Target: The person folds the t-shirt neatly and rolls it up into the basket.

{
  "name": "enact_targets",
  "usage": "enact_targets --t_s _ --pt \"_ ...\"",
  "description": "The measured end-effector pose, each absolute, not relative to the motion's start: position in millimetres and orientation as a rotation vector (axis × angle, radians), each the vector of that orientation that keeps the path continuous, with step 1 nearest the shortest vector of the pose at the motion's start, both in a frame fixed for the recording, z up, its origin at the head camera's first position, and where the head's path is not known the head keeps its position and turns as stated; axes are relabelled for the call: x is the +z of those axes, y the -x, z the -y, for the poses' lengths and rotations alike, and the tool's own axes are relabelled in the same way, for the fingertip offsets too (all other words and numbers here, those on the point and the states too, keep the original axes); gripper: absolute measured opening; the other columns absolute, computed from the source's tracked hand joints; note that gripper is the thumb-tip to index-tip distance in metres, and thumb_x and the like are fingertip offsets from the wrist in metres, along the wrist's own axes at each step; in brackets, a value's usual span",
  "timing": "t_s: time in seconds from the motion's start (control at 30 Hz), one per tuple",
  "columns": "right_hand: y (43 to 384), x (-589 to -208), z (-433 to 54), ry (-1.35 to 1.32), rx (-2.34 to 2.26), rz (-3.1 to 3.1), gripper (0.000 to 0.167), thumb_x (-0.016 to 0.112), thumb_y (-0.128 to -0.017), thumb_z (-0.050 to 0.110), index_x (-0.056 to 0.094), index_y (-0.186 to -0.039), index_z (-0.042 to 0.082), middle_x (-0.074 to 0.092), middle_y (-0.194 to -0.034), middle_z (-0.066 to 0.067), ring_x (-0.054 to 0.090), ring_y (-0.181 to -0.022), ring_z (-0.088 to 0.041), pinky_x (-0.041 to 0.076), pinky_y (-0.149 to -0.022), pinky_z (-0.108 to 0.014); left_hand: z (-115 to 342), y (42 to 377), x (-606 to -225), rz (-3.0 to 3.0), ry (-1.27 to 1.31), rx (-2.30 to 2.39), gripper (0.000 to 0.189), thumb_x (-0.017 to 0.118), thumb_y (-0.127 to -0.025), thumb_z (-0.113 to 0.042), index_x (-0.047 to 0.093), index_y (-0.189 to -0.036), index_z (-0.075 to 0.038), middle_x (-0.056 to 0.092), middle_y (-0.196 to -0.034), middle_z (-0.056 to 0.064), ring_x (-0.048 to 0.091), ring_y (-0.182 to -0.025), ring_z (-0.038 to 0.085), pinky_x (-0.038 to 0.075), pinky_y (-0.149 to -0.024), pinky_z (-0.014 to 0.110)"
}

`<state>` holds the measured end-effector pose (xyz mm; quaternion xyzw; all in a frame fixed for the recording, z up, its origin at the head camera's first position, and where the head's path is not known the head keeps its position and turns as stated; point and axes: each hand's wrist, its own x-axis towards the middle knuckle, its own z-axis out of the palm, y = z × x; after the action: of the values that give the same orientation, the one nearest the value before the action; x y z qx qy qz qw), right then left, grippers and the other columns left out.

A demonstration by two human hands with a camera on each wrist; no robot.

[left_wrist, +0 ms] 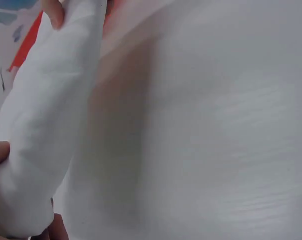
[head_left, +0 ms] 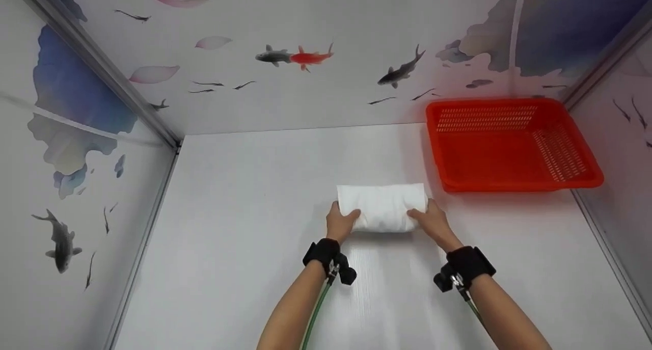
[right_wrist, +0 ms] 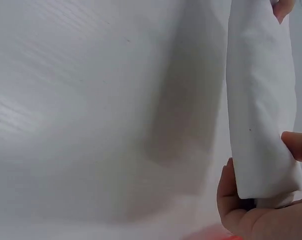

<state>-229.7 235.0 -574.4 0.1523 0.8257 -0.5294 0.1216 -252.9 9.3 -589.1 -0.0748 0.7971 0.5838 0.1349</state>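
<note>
A white folded cloth [head_left: 383, 207], thick and softly rounded like a roll, is held between both hands above the white table. At its left end my left hand [head_left: 340, 222] grips it, thumb on the near face and fingers tucked behind or under. My right hand [head_left: 434, 222] grips the right end in the same way. In the right wrist view, curled fingers of the right hand [right_wrist: 263, 217] wrap under the end of the cloth [right_wrist: 263, 110]. Much of the left hand is cut off in the left wrist view, where the cloth [left_wrist: 46, 110] slants along the left side.
A red plastic basket [head_left: 509, 159] with slotted sides stands at the back right of the white table [head_left: 229, 227]. Walls printed with fish and petals [head_left: 305, 95] enclose the back and sides. Each wrist wears a black strap with a green cable.
</note>
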Motion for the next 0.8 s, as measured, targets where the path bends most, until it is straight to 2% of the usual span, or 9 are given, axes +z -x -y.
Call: enact_targets --t_s 0.03,0.17,0.27,0.37,0.6,0.8 --pt "231 -569 -237 -0.430 -1.556 -2.427 0.062 0.053 -0.093 0.014 0.028 -0.143 -0.013 0.043 -0.135 -0.031 0.044 -0.117 -0.035 0.037 -0.099 -0.044 -10 255 -583 -2.327 0.176 1.694 0.068 0.061 -0.094 -0.019 0.029 -0.143 0.015 0.038 -0.144 0.032 0.039 -0.133 0.043 0.037 -0.107 0.046" --pt "239 -545 -242 -0.405 -1.593 -2.467 0.062 0.051 -0.093 0.011 0.024 -0.143 -0.013 0.042 -0.133 -0.031 0.045 -0.114 -0.036 0.039 -0.097 -0.044 -13 271 -556 -2.372 0.040 1.727 0.058 0.062 -0.093 -0.018 0.039 -0.137 0.012 0.052 -0.130 0.026 0.051 -0.121 0.036 0.043 -0.100 0.042" --pt "249 -527 -247 -0.432 -1.580 -2.505 0.056 0.050 -0.092 0.013 0.029 -0.136 -0.014 0.045 -0.128 -0.030 0.046 -0.109 -0.035 0.041 -0.092 -0.042 -18 286 -538 -2.396 -0.024 1.752 0.051 0.063 -0.091 -0.017 0.045 -0.131 0.010 0.057 -0.119 0.022 0.056 -0.108 0.032 0.046 -0.093 0.040" --pt "257 -511 -255 -0.456 -1.551 -2.540 0.055 0.050 -0.092 0.016 0.030 -0.135 -0.013 0.046 -0.127 -0.028 0.047 -0.108 -0.033 0.041 -0.090 -0.041 -26 298 -523 -2.415 -0.058 1.740 0.050 0.064 -0.090 -0.017 0.046 -0.129 0.009 0.059 -0.115 0.020 0.057 -0.102 0.028 0.047 -0.089 0.036" --pt "268 -487 -279 -0.440 -1.592 -2.540 0.060 0.050 -0.093 0.017 0.025 -0.139 -0.013 0.042 -0.132 -0.028 0.042 -0.117 -0.033 0.038 -0.097 -0.041 -49 320 -499 -2.415 -0.140 1.680 0.053 0.061 -0.091 -0.014 0.042 -0.135 0.010 0.056 -0.122 0.022 0.057 -0.110 0.029 0.047 -0.092 0.033" --pt "269 -476 -305 -0.452 -1.620 -2.518 0.061 0.049 -0.096 0.022 0.024 -0.141 -0.009 0.039 -0.135 -0.024 0.041 -0.116 -0.030 0.038 -0.096 -0.038 -71 330 -490 -2.360 -0.208 1.641 0.051 0.060 -0.091 -0.011 0.043 -0.134 0.009 0.057 -0.124 0.021 0.056 -0.109 0.025 0.046 -0.090 0.028"
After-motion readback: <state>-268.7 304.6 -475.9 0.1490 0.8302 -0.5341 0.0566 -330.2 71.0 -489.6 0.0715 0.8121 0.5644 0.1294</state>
